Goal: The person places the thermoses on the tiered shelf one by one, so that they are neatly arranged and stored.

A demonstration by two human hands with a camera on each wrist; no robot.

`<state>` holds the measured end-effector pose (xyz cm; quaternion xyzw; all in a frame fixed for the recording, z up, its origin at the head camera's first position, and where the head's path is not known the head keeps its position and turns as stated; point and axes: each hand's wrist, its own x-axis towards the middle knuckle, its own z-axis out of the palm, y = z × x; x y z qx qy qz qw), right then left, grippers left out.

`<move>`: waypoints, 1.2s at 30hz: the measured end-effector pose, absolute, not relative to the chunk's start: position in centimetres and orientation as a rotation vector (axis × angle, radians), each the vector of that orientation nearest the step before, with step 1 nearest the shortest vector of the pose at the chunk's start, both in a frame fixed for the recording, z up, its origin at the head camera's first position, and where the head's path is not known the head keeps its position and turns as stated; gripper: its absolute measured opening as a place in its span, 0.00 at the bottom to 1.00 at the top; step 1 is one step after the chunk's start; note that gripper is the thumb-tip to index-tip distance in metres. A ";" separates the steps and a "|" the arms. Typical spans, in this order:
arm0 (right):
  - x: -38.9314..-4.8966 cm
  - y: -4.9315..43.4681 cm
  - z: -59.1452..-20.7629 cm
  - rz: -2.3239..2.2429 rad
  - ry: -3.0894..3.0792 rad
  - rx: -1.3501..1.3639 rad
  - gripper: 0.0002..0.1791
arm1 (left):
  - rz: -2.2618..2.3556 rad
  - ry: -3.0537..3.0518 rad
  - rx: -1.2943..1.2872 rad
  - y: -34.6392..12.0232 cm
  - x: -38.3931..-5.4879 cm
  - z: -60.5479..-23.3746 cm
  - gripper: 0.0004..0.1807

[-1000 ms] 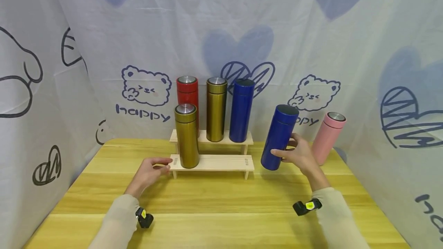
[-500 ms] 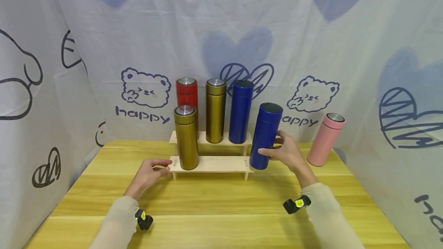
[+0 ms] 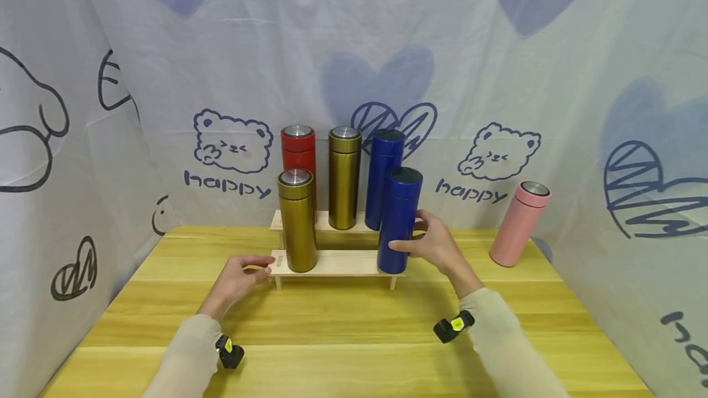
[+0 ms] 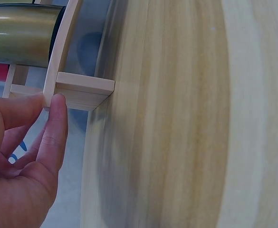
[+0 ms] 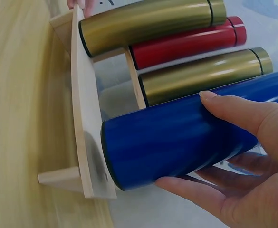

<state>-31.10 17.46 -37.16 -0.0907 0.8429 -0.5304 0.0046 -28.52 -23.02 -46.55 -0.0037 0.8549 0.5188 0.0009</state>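
My right hand (image 3: 437,247) grips a blue thermos bottle (image 3: 399,220) around its lower half, over the right end of the front step of a two-tier wooden rack (image 3: 345,261). In the right wrist view its base is very close to the board; I cannot tell whether they touch. My left hand (image 3: 236,281) pinches the left end of that step between thumb and finger, plain in the left wrist view. A gold thermos (image 3: 298,226) stands on the left of the front step. Behind, a red thermos (image 3: 298,146), a second gold one (image 3: 345,183) and a partly hidden blue one (image 3: 383,164) stand on the upper step.
A pink thermos (image 3: 520,224) stands on the wooden table (image 3: 332,349) to the right, apart from the rack. A white patterned cloth (image 3: 265,48) hangs behind the table and along both sides.
The right hand has carried the blue thermos leftward, from right of the rack to over the front step, and it is now more upright. The left hand stays put.
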 end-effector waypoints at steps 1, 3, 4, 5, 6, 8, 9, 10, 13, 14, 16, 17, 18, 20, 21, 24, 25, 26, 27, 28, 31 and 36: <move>-31.1 17.2 -37.2 -1.662 2.638 -0.288 0.46 | 1.629 2.684 -0.013 -23.0 -28.5 -46.6 0.18; -31.2 16.6 -37.2 -1.661 2.635 -0.297 0.45 | 1.632 2.680 -0.011 -23.0 -28.6 -46.6 0.18; -31.2 16.4 -37.2 -1.659 2.634 -0.299 0.46 | 1.636 2.678 -0.010 -23.0 -28.6 -46.6 0.18; -31.3 16.1 -37.2 -1.658 2.632 -0.298 0.46 | 1.638 2.677 -0.009 -23.0 -28.7 -46.6 0.18; -31.3 15.9 -37.2 -1.657 2.632 -0.296 0.46 | 1.639 2.675 -0.005 -23.0 -28.7 -46.6 0.18; -31.5 15.4 -37.2 -1.654 2.632 -0.300 0.46 | 1.643 2.674 0.002 -23.1 -28.8 -46.7 0.18; -31.5 15.2 -37.2 -1.649 2.638 -0.299 0.46 | 1.644 2.673 0.006 -23.1 -28.8 -46.7 0.18; -31.6 15.0 -37.3 -1.649 2.638 -0.297 0.46 | 1.645 2.673 0.009 -23.1 -28.8 -46.7 0.18; -31.7 14.3 -37.4 -1.653 2.631 -0.316 0.45 | 1.650 2.675 0.014 -23.1 -28.9 -46.7 0.18; -31.7 14.0 -37.4 -1.660 2.626 -0.320 0.45 | 1.649 2.676 0.013 -23.1 -28.8 -46.7 0.18; -31.8 13.5 -37.5 -1.673 2.619 -0.336 0.44 | 1.646 2.680 0.012 -23.1 -28.8 -46.7 0.18; -31.8 13.3 -37.5 -1.674 2.620 -0.344 0.44 | 1.643 2.682 0.010 -23.1 -28.8 -46.7 0.18; -31.9 13.1 -37.5 -1.672 2.624 -0.350 0.44 | 1.641 2.684 0.008 -23.1 -28.8 -46.7 0.18; -31.9 12.6 -37.6 -1.663 2.638 -0.349 0.44 | 1.640 2.684 0.005 -23.1 -28.7 -46.7 0.18; -32.0 12.3 -37.6 -1.650 2.655 -0.343 0.44 | 1.638 2.684 0.005 -23.1 -28.7 -46.7 0.18; -32.1 11.6 -37.7 -1.617 2.692 -0.323 0.43 | 1.641 2.681 -0.001 -23.0 -28.7 -46.6 0.18; -32.2 11.3 -37.8 -1.613 2.700 -0.321 0.43 | 1.640 2.679 -0.002 -23.0 -28.7 -46.6 0.18; -32.2 11.1 -37.8 -1.608 2.707 -0.317 0.43 | 1.638 2.679 -0.007 -23.0 -28.6 -46.6 0.18; -32.3 10.8 -37.8 -1.603 2.713 -0.316 0.43 | 1.635 2.680 -0.011 -23.0 -28.6 -46.6 0.18; -32.3 10.6 -37.8 -1.604 2.712 -0.321 0.44 | 1.633 2.681 -0.012 -23.0 -28.6 -46.6 0.18; -32.3 10.0 -37.8 -1.618 2.699 -0.334 0.44 | 1.622 2.684 -0.015 -23.0 -28.7 -46.5 0.18; -32.2 9.3 -38.0 -1.631 2.692 -0.332 0.44 | 1.624 2.683 -0.010 -23.0 -28.7 -46.5 0.18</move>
